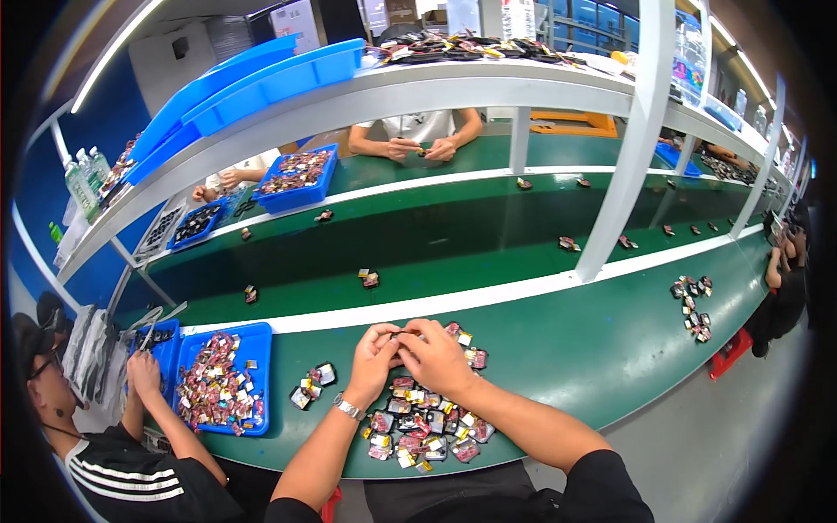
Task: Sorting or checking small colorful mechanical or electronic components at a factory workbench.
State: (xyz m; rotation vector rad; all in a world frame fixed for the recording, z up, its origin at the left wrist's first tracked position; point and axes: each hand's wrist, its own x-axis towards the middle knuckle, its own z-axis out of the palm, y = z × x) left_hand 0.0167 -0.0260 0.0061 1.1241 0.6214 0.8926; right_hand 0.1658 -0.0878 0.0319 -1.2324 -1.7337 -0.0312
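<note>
Both my hands meet above the green bench (558, 366), just beyond a pile of small electronic assemblies (418, 423). These have black housings, reddish parts and silver-and-yellow battery-like blocks. My left hand (375, 353), with a metal watch on its wrist, pinches a small dark piece (399, 335) at the fingertips. From the other side, the fingers of my right hand (433, 356) close on the same piece. Fingers cover most of it, so its kind cannot be made out. A few more assemblies (312, 385) lie left of my left forearm.
To the left, a blue tray (268, 375) holds many assemblies beside a co-worker (131, 453). Beyond a white rail (349, 312) runs a green conveyor belt (453, 261) carrying scattered pieces. A white post (623, 148) supports the overhead shelf (436, 87). Another cluster (693, 307) lies at right.
</note>
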